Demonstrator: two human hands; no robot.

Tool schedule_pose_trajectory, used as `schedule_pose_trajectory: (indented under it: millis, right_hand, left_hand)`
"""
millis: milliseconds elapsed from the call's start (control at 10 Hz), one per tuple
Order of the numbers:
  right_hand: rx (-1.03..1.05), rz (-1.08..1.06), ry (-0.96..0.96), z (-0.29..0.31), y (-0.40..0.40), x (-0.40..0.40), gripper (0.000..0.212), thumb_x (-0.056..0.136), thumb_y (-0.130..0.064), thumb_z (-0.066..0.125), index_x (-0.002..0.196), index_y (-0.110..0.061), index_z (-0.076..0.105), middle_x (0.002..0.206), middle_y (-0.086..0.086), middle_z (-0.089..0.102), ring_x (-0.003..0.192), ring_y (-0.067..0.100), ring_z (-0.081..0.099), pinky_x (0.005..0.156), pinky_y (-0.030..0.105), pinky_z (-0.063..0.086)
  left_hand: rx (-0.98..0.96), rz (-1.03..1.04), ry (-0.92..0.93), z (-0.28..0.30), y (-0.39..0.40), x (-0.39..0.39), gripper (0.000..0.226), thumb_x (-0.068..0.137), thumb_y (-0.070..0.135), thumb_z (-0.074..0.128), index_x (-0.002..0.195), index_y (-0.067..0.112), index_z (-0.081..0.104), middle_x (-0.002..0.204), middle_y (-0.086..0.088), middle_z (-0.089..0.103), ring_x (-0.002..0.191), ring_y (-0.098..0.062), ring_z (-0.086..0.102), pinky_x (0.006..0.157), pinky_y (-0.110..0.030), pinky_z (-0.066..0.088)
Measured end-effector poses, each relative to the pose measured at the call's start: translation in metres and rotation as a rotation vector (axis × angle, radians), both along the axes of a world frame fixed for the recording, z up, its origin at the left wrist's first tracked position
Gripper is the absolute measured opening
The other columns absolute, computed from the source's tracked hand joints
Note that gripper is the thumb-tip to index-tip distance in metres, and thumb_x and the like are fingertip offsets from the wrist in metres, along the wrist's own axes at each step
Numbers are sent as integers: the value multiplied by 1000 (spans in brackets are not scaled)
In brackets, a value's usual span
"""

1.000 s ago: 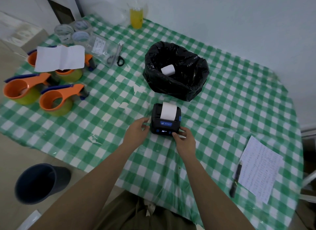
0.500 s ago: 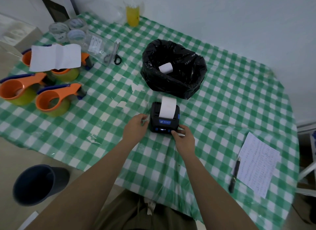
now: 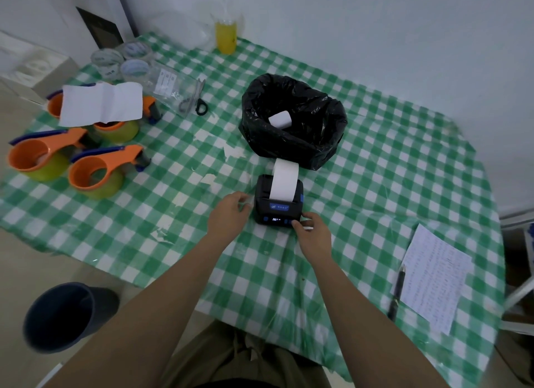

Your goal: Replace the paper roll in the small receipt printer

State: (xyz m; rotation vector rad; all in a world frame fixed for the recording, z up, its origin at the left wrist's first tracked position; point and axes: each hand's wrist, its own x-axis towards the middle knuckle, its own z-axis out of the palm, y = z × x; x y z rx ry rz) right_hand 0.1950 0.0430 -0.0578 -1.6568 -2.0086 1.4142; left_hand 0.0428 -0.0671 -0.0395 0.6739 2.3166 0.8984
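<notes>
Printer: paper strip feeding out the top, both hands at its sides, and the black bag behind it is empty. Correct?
Not quite. The head view shows a white paper roll lying inside the black bag. The rest holds: strip feeding from the printer, left hand and right hand at its sides.

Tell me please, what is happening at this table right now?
A person is working on a small black receipt printer on the checked tablecloth. The left hand steadies its left side, and the right hand presses at its front right corner. A strip of white paper feeds out of the top. Another paper roll lies in the black bag behind.
</notes>
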Motion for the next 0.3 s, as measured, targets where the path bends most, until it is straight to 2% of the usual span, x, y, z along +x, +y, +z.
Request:
schedule_pose_trajectory:
  millis: [300]
  right_hand:
    - [86, 109, -56, 13, 8, 6, 29, 93, -27, 53, 117, -11, 56, 111, 10, 66, 84, 16, 55, 70, 30, 43]
  left_hand:
    - [-63, 12, 98, 9, -2, 2, 31, 94, 20, 46, 121, 10, 56, 117, -11, 65, 103, -27, 61, 85, -38, 49]
